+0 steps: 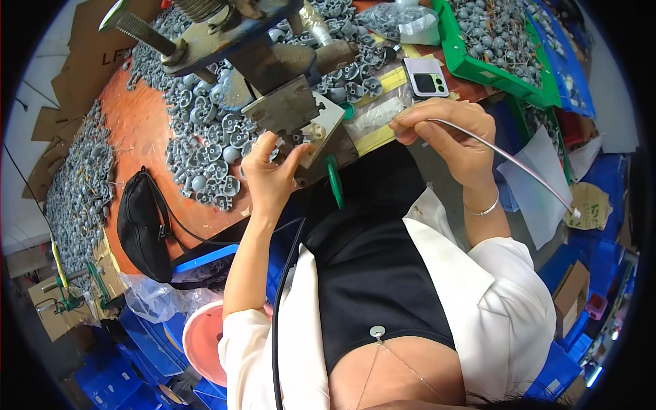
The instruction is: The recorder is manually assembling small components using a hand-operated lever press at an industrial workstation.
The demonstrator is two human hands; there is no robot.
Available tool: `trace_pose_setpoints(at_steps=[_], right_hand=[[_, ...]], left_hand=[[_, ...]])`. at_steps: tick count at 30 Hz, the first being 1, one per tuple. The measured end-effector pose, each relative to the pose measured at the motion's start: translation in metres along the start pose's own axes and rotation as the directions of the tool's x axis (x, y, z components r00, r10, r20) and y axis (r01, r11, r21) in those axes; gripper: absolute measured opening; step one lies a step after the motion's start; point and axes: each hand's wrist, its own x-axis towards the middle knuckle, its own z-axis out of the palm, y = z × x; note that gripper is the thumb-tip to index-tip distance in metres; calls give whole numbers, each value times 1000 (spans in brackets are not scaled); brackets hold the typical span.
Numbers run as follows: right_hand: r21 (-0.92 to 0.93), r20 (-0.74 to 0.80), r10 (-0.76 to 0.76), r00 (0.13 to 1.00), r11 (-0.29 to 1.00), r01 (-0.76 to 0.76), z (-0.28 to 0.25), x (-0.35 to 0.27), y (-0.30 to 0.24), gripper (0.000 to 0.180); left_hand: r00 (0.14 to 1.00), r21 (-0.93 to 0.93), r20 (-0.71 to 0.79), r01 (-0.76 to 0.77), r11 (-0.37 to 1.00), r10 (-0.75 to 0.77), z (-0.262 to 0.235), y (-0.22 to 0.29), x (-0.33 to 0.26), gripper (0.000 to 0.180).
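Observation:
My left hand (268,179) is at the front of a metal bench press (273,75), its thumb and forefinger spread on either side of the small fixture (314,133) under the press block. I see nothing held between them; the other fingers are partly hidden. To the right, above the bench edge, my right hand (454,137) is closed with thumb and fingertips pinched together. A thin, curved, silvery rod (509,156) with a whitish end runs from its grip out to the lower right. Whether the fingertips pinch anything else is too small to tell.
Grey plastic parts (205,147) lie heaped around the press on the orange bench (147,123). A green crate (502,82) of grey parts stands at the far right, near a flip phone (427,78). At left lies a black pouch (142,225); a pink basin (205,342) sits below.

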Motion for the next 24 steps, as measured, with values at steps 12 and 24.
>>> trace_pose_setpoints(at_steps=[12,24], right_hand=[[-26,83,49,995,999,-47,23,0,-8,13],[106,81,421,903,897,-428,33,-6,-9,20]], left_hand=[[1000,190,-15,-22,982,25,-18,-18,11,34],[982,762,-91,176,624,-166,-125,-87,84,26]])
